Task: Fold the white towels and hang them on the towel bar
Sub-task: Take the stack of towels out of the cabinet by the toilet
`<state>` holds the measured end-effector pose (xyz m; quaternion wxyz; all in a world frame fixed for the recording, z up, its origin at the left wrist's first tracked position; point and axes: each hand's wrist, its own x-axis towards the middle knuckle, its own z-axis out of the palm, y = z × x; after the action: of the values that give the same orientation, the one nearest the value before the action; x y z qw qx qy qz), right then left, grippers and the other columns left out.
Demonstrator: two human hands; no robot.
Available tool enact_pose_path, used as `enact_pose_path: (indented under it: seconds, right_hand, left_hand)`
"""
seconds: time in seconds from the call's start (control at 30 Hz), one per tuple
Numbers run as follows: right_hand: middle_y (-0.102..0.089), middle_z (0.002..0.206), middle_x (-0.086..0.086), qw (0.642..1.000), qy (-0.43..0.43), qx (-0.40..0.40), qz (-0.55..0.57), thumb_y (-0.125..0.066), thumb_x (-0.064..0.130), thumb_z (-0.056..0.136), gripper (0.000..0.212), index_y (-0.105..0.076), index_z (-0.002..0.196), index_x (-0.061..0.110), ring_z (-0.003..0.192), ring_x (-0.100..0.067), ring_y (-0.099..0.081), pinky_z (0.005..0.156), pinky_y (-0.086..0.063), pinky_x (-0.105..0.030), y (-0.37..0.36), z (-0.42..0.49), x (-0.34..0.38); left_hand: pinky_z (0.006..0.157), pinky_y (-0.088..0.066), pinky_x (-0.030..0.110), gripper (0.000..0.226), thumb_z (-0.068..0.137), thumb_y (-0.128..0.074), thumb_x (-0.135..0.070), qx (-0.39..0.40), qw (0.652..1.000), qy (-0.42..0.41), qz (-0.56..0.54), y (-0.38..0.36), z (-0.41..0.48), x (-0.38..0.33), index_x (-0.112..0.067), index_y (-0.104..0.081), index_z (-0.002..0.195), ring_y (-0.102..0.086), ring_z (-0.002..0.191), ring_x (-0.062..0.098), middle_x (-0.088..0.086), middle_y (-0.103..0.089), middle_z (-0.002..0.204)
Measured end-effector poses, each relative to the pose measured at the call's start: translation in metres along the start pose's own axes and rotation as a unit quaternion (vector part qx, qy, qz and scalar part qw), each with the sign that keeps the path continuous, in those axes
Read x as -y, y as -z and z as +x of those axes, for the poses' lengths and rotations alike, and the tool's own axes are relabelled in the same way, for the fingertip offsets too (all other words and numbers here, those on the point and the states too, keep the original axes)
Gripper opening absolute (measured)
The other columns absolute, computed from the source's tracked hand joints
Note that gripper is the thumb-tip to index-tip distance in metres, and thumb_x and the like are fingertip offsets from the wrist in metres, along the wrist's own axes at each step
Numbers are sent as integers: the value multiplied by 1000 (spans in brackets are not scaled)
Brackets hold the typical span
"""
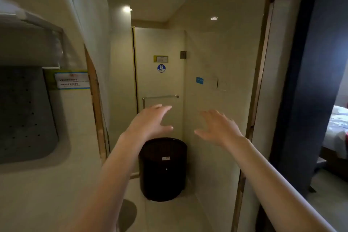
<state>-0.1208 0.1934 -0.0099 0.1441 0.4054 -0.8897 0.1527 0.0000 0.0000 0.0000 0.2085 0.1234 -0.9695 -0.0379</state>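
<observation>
I have both arms stretched out ahead of me in the middle of the frame, and neither hand holds anything. My left hand (150, 120) is palm down with its fingers straight and a little spread, and the thumb sticks out toward the right. My right hand (220, 128) mirrors it, with fingers fanned apart and the thumb pointing left. A clear gap separates the two hands.

The bar (160, 97) runs level across the glass door (160, 43) at centre frame, just above my left fingertips and farther back. Nothing hangs on it. Above it on the same door are a round blue sticker (161, 68) and a small yellow-edged plate (161, 58).

Below my hands a dark round bin (162, 169) stands on the floor against the door's foot.

At upper left a metal rack (56, 30) juts from the wall with pale cloth (28, 47) draped on it. It's too blurred for me to tell whether that's a towel. A blue-bordered notice (72, 80) is stuck to the wall beside it.

At the far right edge, through a dark doorway, I can see part of a bed (337, 124).
</observation>
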Motion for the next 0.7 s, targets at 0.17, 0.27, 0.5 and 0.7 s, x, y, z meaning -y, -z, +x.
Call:
enact_pose_path:
  seconds: [0.17, 0.27, 0.5, 0.7]
  right_hand:
    - [-52, 131, -1, 1000, 3, -11, -16, -50, 60, 87, 61, -45, 135, 22, 119, -21, -50, 94, -42, -39, -9, 16, -16]
    - [-53, 130, -1, 1000, 18, -19, -11, -51, 59, 87, 61, -45, 136, 22, 118, -20, -51, 95, -42, -39, -17, 32, -21]
    - [-49, 138, 0, 999, 38, -6, -8, -51, 59, 87, 66, -38, 143, 27, 126, -21, -47, 100, -40, -41, -54, 94, -38]
    - [-41, 147, 2, 999, 51, -2, 3, -50, 60, 88, 69, -32, 147, 29, 131, -19, -43, 104, -40, -42, -81, 171, -54]
  left_hand:
    - [113, -30, 43, 80, 85, -61, -51, -2, 999, 23, 32, -11, 10, 8, -29, -20, 150, -26, 143, 21, 3, -25, 156]
    - [113, -29, 42, 78, 86, -60, -50, 1, 999, 31, 35, -22, 21, 12, -31, -18, 150, -24, 143, 21, 2, -23, 157]
    - [112, -27, 40, 77, 86, -60, -49, -10, 999, 47, 20, -56, 72, 39, -30, -20, 150, -24, 143, 20, 2, -24, 156]
    - [110, -31, 40, 76, 85, -63, -46, -29, 998, 61, -8, -87, 142, 78, -29, -24, 148, -27, 141, 19, -2, -31, 153]
